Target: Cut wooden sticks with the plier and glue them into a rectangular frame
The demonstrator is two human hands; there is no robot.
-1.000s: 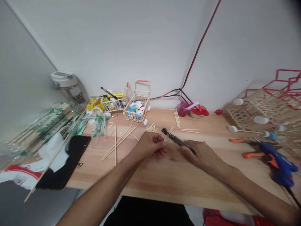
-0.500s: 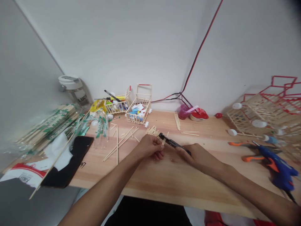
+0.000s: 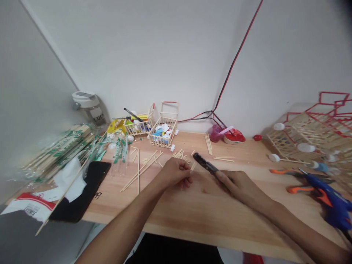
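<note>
My left hand (image 3: pixel 177 172) is over the middle of the table, its thumb and fingers pinched together on a thin wooden stick (image 3: pixel 193 166) whose end pokes out past the fingertips. My right hand (image 3: pixel 233 183) is wrapped around black pliers (image 3: pixel 205 162), their head pointing up and left, a little apart from the stick. A short stick piece (image 3: pixel 193 152) shows just beyond the pliers' tip. Behind my left fingers lies a pile of short sticks (image 3: pixel 180 154), partly hidden by the hand.
Two small stick-built carts (image 3: pixel 164 136) stand by the wall. Bagged sticks (image 3: pixel 60 146) and a black phone-like slab (image 3: pixel 74 205) lie left. At right are a blue glue gun (image 3: pixel 327 198), orange-handled pliers (image 3: pixel 286 171) and stacked carts (image 3: pixel 308 135). A red dish (image 3: pixel 234 136) sits at the back.
The pliers have drawn away from the stick, moving right with my right hand. A short piece now shows apart from the stick in my left hand. The view has shifted slightly.
</note>
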